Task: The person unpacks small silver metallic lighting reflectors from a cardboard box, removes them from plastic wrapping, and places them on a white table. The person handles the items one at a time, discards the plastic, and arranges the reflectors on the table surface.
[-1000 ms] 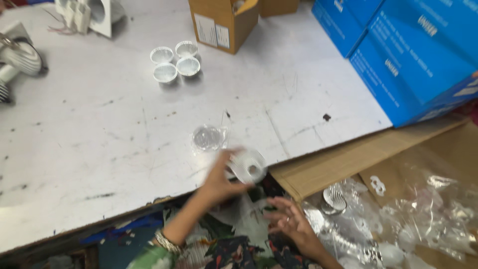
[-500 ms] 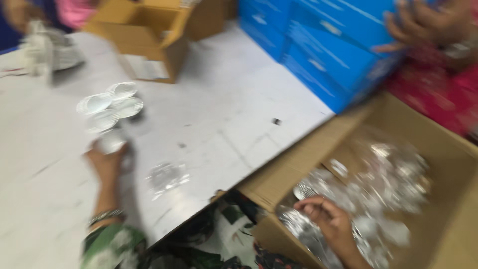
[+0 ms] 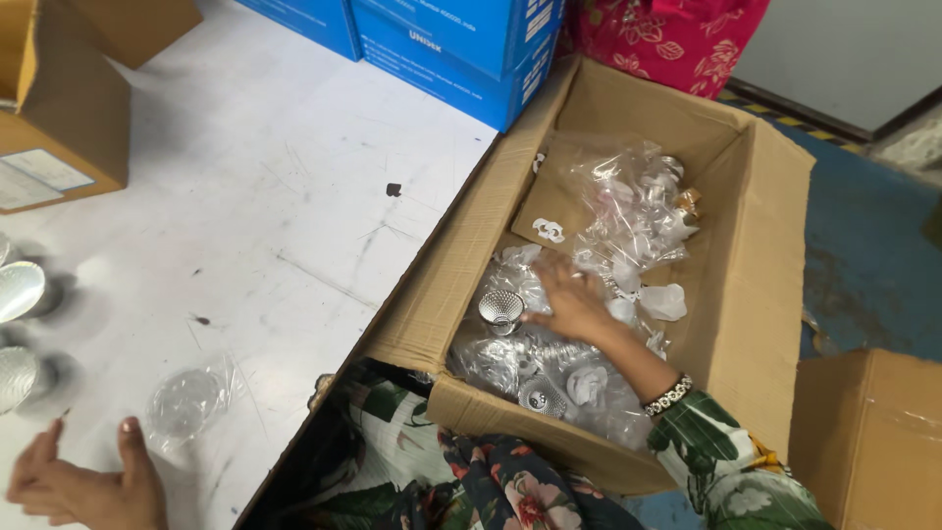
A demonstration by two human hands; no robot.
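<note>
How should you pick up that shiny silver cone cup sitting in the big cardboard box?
Take the silver cone cup by its wide round rim, coming straight down from above. It sits among plastic-bagged parts with the wide mouth facing up and the narrow end below, so the rim is the freest part. The right hand is already right beside it in the cardboard box.

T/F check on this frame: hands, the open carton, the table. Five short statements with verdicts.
1. The right hand is inside the open cardboard box. True.
2. The left hand grips a reflector cup. False: it is empty, over the white table.
3. The box holds bagged silver reflector cups. True.
4. An empty clear plastic bag lies inside the blue boxes. False: it lies on the table near the left hand.
5. Blue boxes stand at the table's far end. True.
</note>
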